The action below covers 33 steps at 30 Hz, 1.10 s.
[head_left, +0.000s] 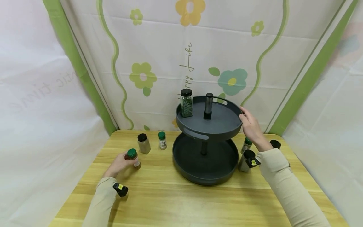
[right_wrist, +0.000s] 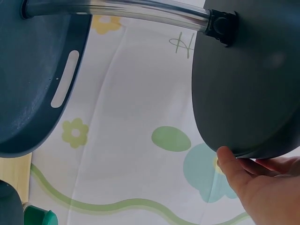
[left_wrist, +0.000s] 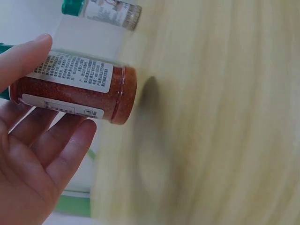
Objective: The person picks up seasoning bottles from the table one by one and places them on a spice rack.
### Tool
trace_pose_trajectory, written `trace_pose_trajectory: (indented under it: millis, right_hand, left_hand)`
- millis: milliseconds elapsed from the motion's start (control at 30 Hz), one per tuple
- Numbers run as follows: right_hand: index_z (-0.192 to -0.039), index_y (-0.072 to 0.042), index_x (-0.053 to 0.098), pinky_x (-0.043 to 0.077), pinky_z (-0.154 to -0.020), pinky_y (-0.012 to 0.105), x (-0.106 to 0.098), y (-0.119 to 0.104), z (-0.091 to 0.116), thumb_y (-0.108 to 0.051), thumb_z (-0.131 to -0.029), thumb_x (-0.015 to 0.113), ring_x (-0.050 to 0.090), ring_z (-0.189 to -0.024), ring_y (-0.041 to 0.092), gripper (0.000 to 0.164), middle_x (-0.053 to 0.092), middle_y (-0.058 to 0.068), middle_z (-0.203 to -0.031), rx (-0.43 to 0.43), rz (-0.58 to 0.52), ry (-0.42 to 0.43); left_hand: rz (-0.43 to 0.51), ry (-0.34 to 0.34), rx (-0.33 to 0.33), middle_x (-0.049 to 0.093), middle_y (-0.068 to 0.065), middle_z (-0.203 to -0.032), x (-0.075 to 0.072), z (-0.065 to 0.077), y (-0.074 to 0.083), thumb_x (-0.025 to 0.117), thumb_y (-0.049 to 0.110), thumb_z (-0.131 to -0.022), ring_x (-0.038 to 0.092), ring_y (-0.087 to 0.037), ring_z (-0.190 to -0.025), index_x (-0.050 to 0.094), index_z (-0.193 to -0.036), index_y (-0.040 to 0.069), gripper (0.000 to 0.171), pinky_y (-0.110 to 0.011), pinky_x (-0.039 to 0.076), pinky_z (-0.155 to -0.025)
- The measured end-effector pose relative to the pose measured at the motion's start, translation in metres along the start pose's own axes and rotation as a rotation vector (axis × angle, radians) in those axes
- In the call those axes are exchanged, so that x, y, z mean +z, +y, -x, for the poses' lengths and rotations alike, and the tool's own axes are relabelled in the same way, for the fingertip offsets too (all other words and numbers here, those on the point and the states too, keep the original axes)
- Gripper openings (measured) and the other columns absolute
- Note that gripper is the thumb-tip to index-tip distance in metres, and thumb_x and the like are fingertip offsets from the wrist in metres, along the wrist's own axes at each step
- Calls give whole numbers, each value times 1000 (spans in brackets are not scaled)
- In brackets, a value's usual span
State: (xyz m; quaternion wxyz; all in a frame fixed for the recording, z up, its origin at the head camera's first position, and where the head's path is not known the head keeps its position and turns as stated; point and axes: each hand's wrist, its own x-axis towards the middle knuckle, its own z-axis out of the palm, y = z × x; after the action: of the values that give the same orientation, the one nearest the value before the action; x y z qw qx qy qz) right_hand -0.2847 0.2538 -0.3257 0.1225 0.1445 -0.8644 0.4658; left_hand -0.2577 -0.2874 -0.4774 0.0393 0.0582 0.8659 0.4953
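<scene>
My left hand grips a spice jar with a green cap and red contents, at the table's left side. In the left wrist view the jar lies between thumb and fingers, its base apart from its shadow. My right hand holds the right rim of the upper tray of a dark grey two-tier spice rack. The right wrist view shows the thumb against the tray's underside. A black-capped jar of green herbs stands on the upper tray; the lower tray holds nothing.
Left of the rack stand a black-capped jar and a small green-capped jar. Behind and below my right forearm are a green-capped jar, a black-capped jar and another black cap. A printed curtain hangs behind the table.
</scene>
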Motion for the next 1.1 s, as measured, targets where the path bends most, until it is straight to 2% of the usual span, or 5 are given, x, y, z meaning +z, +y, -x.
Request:
trace_pose_trajectory:
  millis: [200, 300, 633, 800, 1100]
  right_hand:
    - [-152, -5, 15, 18, -107, 59, 1, -1, 4, -31, -105, 24, 17, -138, 41, 54, 14, 21, -154, -1, 1, -2]
    - [-152, -5, 15, 18, -106, 59, 1, -1, 6, -30, -105, 24, 18, -137, 42, 54, 14, 22, -154, -2, 8, 1]
    - [-151, -4, 15, 19, -106, 59, 4, -5, 10, -29, -105, 24, 17, -137, 42, 54, 15, 22, -154, -3, 36, 9]
    - [-151, -4, 15, 19, -106, 59, 5, -6, 10, -29, -105, 24, 18, -137, 42, 54, 15, 22, -153, -1, 43, 11]
    - [-151, -4, 14, 18, -106, 60, 5, -6, 11, -30, -105, 23, 15, -138, 42, 54, 13, 22, -154, -2, 35, 6]
  left_hand:
    - [-8, 22, 17, 63, -14, -112, -1, 0, 15, 71, 24, -87, 58, -29, -105, 57, -118, -1, 43, -48, 43, -93]
    - [-9, 18, 52, 63, -15, -111, -3, -1, 23, 71, 24, -87, 59, -29, -104, 57, -117, -1, 42, -47, 45, -91]
    - [9, 17, 93, 61, -16, -116, -6, -2, 42, 70, 30, -87, 56, -31, -109, 55, -121, -1, 48, -48, 44, -91]
    - [22, 12, 104, 62, -14, -113, -4, -6, 51, 70, 29, -88, 57, -27, -105, 58, -118, 1, 43, -41, 48, -86]
    - [20, -13, 135, 63, -16, -111, -1, 2, 110, 68, 23, -89, 58, -30, -103, 57, -119, -4, 41, -43, 47, -87]
